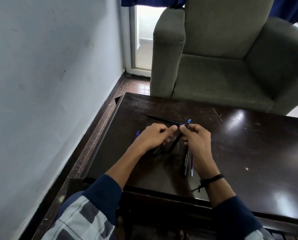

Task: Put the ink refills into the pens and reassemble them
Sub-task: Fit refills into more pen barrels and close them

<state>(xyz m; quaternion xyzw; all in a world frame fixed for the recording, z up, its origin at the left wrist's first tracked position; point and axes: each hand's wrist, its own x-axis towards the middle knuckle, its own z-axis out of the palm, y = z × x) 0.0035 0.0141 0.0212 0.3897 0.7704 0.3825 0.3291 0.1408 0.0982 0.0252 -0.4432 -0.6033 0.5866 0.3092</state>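
Lying on the dark table point(248, 135), several pen parts are seen. A far pen point(163, 119) is laid behind the hands. A lettered pen point(186, 162) is laid by the right wrist, and a thin refill point(192, 167) is laid just beside it. Some blue refills point(137, 133) are laid left of the left hand.

A blue-tipped pen point(177, 139) is held up off the table by the right hand point(197, 142). Its fingers are curled round the pen near the blue end. The left hand point(154, 136) is kept close beside it, with the fingers curled and the thumb pointed at the pen. A short black piece point(157, 151) is seen under that hand, but whether it is gripped cannot be told.

This pen is probably being put back together.

Some things could go wrong from here. The refill could be bent if it is pushed in crooked. The pen could be dropped if it is pinched too loosely at one end. The loose refills are thin and round, so they could be knocked by a wrist and rolled off the table. A small part could be lost against the dark top, where it is hard to spot.
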